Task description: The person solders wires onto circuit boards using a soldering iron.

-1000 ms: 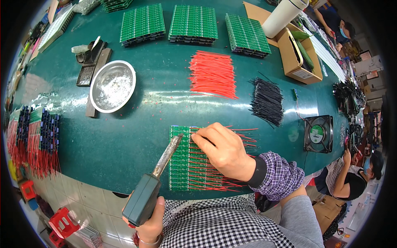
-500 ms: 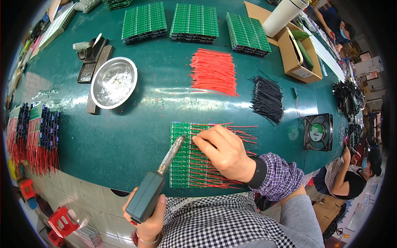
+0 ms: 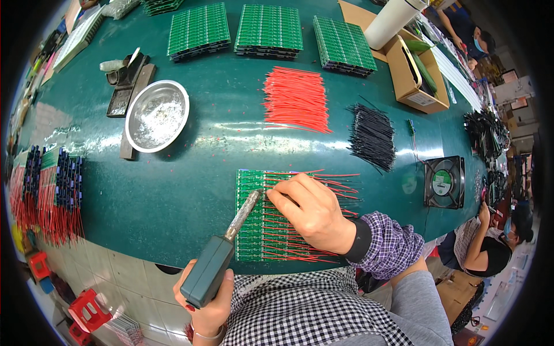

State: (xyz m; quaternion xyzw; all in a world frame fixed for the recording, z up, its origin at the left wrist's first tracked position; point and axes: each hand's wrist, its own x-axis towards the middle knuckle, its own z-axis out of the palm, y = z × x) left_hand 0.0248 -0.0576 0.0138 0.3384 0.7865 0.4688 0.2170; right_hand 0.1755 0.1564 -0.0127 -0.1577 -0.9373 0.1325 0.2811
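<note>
On the near edge of a dark green table (image 3: 190,190), a flat green circuit-board panel (image 3: 249,230) strung with thin red wires lies under a worker's hands. The left hand (image 3: 210,300), its grip closed round a dark green soldering iron's handle (image 3: 209,278), sets the metal tip on the panel's left columns beside the right hand (image 3: 311,213), whose fingertips pinch a red wire there, pressing it to the board. Many wires already lie across the panel, so it looks well along; beyond the panel, a loose heap of red wires (image 3: 295,99), a bundle of black wires (image 3: 373,135) and three stacks of bare green boards (image 3: 268,29) suggest much remains. A round steel bowl (image 3: 157,115) sits left of the heap.
</note>
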